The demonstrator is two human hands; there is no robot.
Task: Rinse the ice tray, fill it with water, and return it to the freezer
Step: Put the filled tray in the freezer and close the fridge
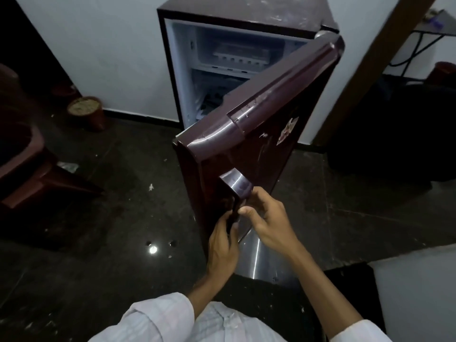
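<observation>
A maroon fridge (246, 13) stands against the white wall with its door (266, 124) swung partly open toward me. In the freezer compartment at the top lies a white ice tray (240, 55). My left hand (223, 245) grips the lower edge of the door handle (237, 183) from the left. My right hand (267, 218) holds the same handle from the right, thumb and fingers curled around it.
A brown plastic chair (27, 164) stands at the left, with a brown pot (87, 112) by the wall behind it. A wooden post (375, 58) and a dark bulky object (394, 129) are at the right. The dark floor is littered with small scraps.
</observation>
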